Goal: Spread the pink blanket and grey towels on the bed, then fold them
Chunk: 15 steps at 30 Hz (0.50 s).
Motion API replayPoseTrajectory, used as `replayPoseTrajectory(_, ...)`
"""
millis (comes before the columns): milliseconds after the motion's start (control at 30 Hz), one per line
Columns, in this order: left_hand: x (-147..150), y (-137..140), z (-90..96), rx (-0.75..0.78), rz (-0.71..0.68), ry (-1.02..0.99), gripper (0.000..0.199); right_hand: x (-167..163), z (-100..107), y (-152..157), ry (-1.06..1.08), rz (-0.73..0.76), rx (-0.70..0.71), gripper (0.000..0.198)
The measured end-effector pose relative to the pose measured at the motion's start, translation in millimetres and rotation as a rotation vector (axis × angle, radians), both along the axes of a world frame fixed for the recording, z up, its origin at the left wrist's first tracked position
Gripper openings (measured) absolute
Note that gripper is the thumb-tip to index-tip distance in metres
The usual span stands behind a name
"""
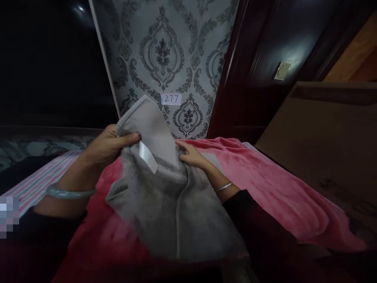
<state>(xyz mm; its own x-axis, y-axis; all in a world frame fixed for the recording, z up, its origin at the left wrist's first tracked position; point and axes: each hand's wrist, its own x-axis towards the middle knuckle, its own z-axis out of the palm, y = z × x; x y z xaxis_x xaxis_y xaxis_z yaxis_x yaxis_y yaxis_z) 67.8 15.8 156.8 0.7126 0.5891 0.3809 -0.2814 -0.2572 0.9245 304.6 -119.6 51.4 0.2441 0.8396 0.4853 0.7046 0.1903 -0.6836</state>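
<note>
A grey garment point(165, 204) with a fleecy inside hangs and spreads in front of me, its upper part lifted and folded over. My left hand point(108, 147) pinches the raised edge, thumb on the near side. Just beside that thumb a white label point(148, 157) sticks out from the cloth. On the other side, my right hand point(193, 154) grips the garment's edge between thumb and fingers, close to a long seam that runs down toward me. The lower end of the garment fades into shadow, so its full shape is hidden.
Under the garment lies a pink blanket point(265, 184), with striped cloth point(47, 177) at left. A large cardboard box point(330, 149) stands at right. Behind are patterned wallpaper point(161, 51), a paper marked 277 point(171, 99), a dark screen point(50, 67) and dark red wood panelling point(235, 86).
</note>
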Motion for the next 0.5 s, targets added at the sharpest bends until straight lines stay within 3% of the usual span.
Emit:
replayPoseTrajectory(67,-11.3,-9.0,12.0,0.024,0.066,-0.077,0.034,-7.1,17.2,-4.4,-0.160,-0.009,-0.189,0.049)
replayPoseTrajectory(133,-20.0,-14.0,16.7,0.024,0.122,-0.135,0.032,-3.4,23.8,-24.4,-0.307,-0.138,-0.373,0.033)
replayPoseTrajectory(233,-30.1,-12.5,15.9,-0.021,0.182,-0.177,0.033,15.4,15.8,-76.9,-0.317,-0.389,-0.621,0.031)
replayPoseTrajectory(300,-34.0,-9.2,13.2,-0.045,0.212,-0.183,0.032,25.8,5.8,-113.8,-0.233,-0.474,-0.743,0.028)
replayPoseTrajectory(400,-35.5,-8.5,9.3,-0.063,0.208,-0.125,0.034,22.1,-4.8,-143.4,-0.170,-0.522,-0.741,0.019)
replayPoseTrajectory(500,-35.1,-16.7,9.1,-0.045,0.169,-0.081,0.037,-9.3,-13.0,-126.4,-0.023,-0.414,-0.475,0.048)
